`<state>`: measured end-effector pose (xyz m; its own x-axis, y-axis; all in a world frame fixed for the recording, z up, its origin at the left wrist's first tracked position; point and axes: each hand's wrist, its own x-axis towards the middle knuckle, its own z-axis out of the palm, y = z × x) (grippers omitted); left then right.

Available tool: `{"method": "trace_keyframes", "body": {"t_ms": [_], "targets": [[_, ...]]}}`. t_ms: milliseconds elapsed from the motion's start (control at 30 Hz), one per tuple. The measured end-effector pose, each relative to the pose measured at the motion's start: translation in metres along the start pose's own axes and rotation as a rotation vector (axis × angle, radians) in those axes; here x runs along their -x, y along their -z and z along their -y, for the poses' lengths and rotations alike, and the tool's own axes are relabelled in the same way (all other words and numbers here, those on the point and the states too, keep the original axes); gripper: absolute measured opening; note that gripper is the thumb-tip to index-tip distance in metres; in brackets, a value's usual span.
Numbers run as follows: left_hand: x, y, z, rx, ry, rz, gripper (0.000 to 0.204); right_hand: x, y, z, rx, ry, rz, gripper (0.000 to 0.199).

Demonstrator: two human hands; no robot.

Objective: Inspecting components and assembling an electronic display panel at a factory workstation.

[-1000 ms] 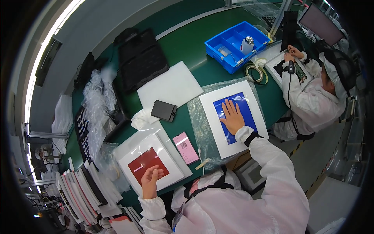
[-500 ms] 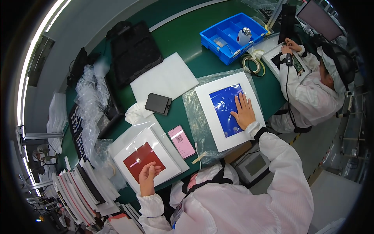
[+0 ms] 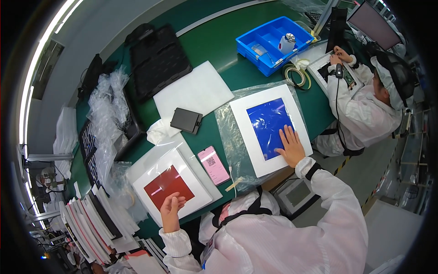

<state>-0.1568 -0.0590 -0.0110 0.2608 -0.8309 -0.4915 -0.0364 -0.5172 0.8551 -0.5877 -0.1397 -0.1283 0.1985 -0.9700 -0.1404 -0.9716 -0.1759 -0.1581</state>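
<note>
My right hand (image 3: 292, 147) lies flat with fingers spread, on the lower right part of a glossy blue sheet (image 3: 266, 130) and its white frame (image 3: 241, 109). This framed sheet rests on a clear plastic bag (image 3: 223, 132). My left hand (image 3: 171, 209) hovers or rests lightly over the lower edge of a dark red sheet (image 3: 166, 185); which of the two, I cannot tell. Its fingers are loosely bent and nothing shows in them. The red sheet has a white frame (image 3: 141, 187) too and sits on a stack of white sheets. Between the framed sheets lies a pink-screened phone (image 3: 213, 165).
Behind the phone are a dark grey box (image 3: 186, 120) and a white foam sheet (image 3: 196, 89). A blue divided bin (image 3: 260, 39) and tape rolls (image 3: 296, 76) stand at the far right, near a co-worker (image 3: 365, 100). Crumpled plastic (image 3: 105, 109) and upright boards (image 3: 91, 223) crowd the left.
My right hand has slid down and toward the right edge of the blue sheet, still flat. My left hand has shifted slightly left and down.
</note>
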Motion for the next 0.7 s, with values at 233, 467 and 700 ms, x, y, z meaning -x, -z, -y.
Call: {"method": "trace_keyframes", "body": {"t_ms": [233, 467, 700], "targets": [[0.006, 0.026, 0.009, 0.049, 0.019, -0.072, 0.029, 0.015, -0.014, 0.004, -0.020, -0.237, -0.086, 0.074], [0.015, 0.086, 0.030, 0.159, 0.029, -0.273, 0.031, 0.017, -0.028, 0.001, 0.135, -0.356, -0.202, 0.067], [-0.009, 0.153, 0.111, -0.048, 0.045, -0.546, 0.032, -0.014, 0.029, 0.190, -0.805, 0.051, -0.024, 0.043]]}}
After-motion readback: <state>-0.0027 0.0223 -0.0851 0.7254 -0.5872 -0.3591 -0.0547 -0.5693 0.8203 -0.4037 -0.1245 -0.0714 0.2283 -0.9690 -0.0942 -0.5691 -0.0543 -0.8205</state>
